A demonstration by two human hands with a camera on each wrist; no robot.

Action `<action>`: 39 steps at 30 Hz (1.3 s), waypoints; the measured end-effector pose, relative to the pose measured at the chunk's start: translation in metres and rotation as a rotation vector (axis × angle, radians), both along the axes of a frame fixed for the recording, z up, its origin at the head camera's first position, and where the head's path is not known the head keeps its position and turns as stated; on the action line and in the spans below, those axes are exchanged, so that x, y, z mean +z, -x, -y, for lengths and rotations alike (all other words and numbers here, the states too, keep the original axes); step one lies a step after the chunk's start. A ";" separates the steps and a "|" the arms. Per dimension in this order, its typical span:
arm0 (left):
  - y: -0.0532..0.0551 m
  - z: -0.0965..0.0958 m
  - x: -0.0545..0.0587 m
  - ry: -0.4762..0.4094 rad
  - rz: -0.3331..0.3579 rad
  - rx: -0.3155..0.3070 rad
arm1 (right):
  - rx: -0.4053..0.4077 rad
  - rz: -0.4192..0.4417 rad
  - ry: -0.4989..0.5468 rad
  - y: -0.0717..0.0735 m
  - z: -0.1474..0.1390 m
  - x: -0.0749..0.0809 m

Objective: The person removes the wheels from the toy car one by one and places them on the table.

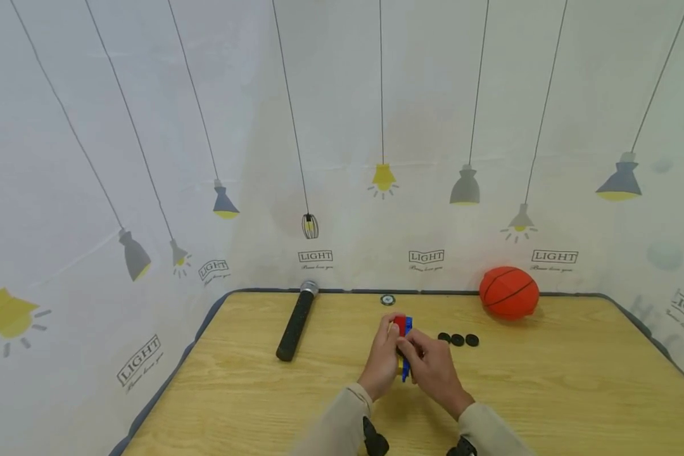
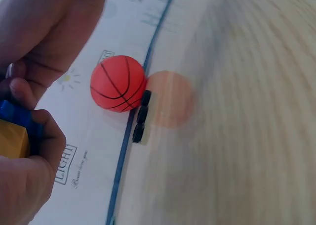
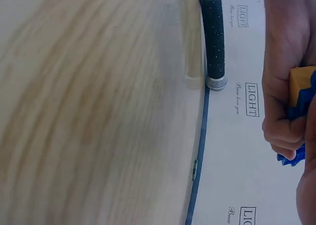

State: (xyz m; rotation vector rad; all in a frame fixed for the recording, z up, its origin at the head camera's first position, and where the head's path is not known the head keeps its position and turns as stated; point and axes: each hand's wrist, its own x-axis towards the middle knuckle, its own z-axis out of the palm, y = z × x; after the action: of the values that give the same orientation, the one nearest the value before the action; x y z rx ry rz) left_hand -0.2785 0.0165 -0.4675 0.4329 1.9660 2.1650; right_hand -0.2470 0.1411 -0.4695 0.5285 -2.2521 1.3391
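Note:
Both hands meet over the front middle of the table, round a small red, yellow and blue plastic toy (image 1: pixel 408 324). My left hand (image 1: pixel 380 358) grips its red and yellow side, with the fingers curled round it. My right hand (image 1: pixel 437 368) holds the blue side with bent fingers, its thumb against the toy. The left wrist view shows a yellow block with a blue part (image 2: pixel 17 115) beside the left fingers. In the right wrist view, the blue part (image 3: pixel 298 156) has a toothed edge. The fingers hide much of the toy, including whatever lies under the right fingertips.
Three black discs (image 1: pixel 458 340) lie in a row right of the hands. Behind them, a red ball with black lines (image 1: pixel 510 292) sits by the wall. A black microphone (image 1: pixel 296 323) lies at left, and a small round chip (image 1: pixel 387 299) near the back edge.

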 end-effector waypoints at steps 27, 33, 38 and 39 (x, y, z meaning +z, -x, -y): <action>0.009 0.007 0.012 0.052 0.041 0.136 | 0.156 0.243 0.062 0.003 -0.022 0.020; 0.011 0.014 0.012 0.026 0.058 0.097 | 0.132 0.211 0.063 0.005 -0.032 0.017; 0.013 0.019 0.010 -0.070 0.109 0.052 | 0.086 0.206 0.047 0.008 -0.047 0.013; 0.013 0.020 0.010 -0.090 0.118 0.047 | 0.069 0.206 0.040 0.009 -0.051 0.012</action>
State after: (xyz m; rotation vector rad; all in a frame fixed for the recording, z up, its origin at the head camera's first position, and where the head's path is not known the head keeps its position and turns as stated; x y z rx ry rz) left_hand -0.2920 -0.0037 -0.4578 0.2682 1.8408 2.2586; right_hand -0.2562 0.1918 -0.4580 0.4769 -2.3840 1.5316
